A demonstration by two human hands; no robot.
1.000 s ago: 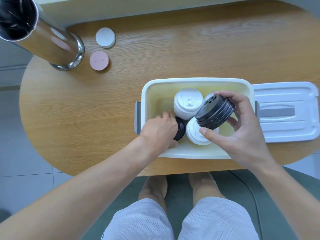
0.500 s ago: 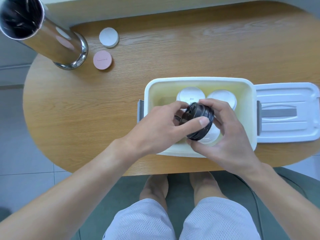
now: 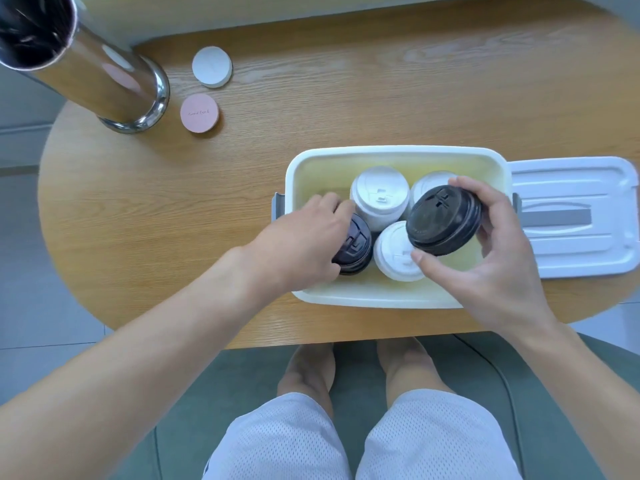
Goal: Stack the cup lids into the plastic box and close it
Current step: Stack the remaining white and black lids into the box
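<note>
Box: white plastic box (image 3: 398,155), rounded rectangle, open on the oval wood-grain counter (image 3: 311,98).
Inside: three ribbed white lid stacks (image 3: 379,197), round and matte.
Left hand (image 3: 304,240): grip closed around a dark lid stack (image 3: 356,245) at the box's 8 o'clock corner.
Right hand (image 3: 491,258): grip holding a tilted black lid stack (image 3: 443,220) above the 3 o'clock side.
Box cover (image 3: 581,216): flat white plastic, touching the box's 3 o'clock end.

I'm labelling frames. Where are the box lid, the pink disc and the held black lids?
box lid (image 3: 571,216): head view, grey centre strip.
pink disc (image 3: 199,113): head view, top face.
held black lids (image 3: 441,220): head view, top face.
</note>
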